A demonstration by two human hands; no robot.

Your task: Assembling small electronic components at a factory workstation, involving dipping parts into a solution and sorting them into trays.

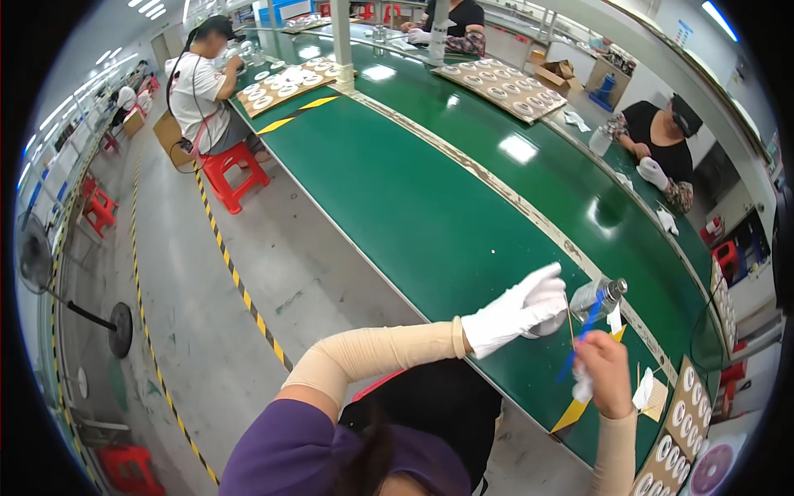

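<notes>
My left hand (519, 311), in a white glove, is closed on a small round greyish piece (547, 325) that shows below its fingers. Bare and curled, my right hand (605, 368) grips a thin wooden stick (569, 316) whose tip reaches up beside the glove. A blue strip-like tool (589, 324) also runs through or along that hand; whether it is held I cannot tell. Some wadded white cloth (582, 387) shows under the right palm. Just beyond the hands stands a clear bottle with a metal top (610, 289).
The green table (389, 198) carries boards of round white pieces (503, 87) and, on the left, another such board (285, 87). Near my right arm lie a yellowish pad with white paper (653, 397) and more boards (682, 413). Co-workers sit across and farther along; a red stool (233, 178) stands left.
</notes>
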